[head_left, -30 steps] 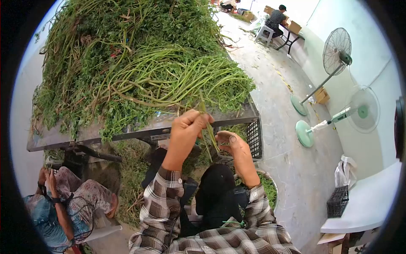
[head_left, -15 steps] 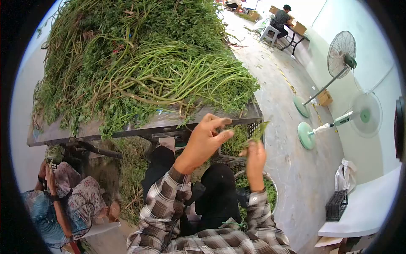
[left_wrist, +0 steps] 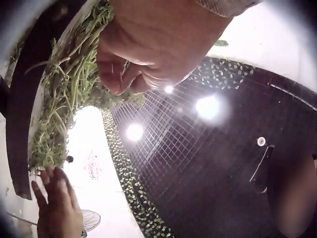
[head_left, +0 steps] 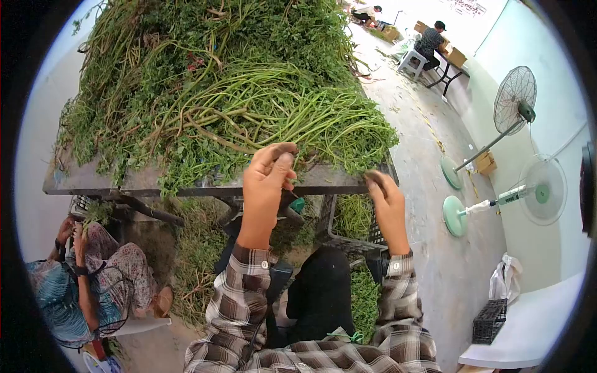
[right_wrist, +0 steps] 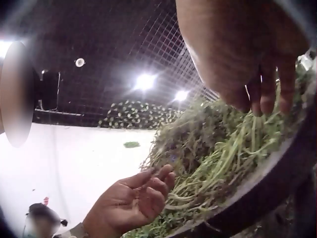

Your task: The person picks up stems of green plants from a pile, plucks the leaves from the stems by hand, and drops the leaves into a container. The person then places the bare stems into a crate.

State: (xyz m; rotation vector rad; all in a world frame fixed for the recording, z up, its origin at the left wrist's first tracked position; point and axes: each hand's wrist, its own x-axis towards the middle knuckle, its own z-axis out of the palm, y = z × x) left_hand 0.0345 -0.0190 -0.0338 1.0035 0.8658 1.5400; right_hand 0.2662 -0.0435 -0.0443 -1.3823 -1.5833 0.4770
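Note:
A big heap of leafy green stems (head_left: 236, 93) covers the table (head_left: 81, 177) in front of me. My left hand (head_left: 264, 189) is raised at the table's front edge, thumb and fingers loosely bent. In the right wrist view this left hand (right_wrist: 136, 203) shows its palm, with nothing in it. To the right, my right hand (head_left: 389, 211) reaches up to the table's right front corner, fingertips close to the greens. Its fingers look fairly straight in the left wrist view, where the right hand (left_wrist: 58, 206) holds nothing visible.
Below the table's right end stands a black crate (head_left: 376, 235) with greens. Cut greens (head_left: 365, 298) lie beside my right knee. A person (head_left: 74, 292) sits at the lower left. Two standing fans (head_left: 516, 102) are at the right, and a dark crate (head_left: 490, 320) is near the white surface.
A second ago my left hand pinched green stems; then my right hand held a green piece off to the right. Now neither hand shows it, and my right hand has moved up to the table corner.

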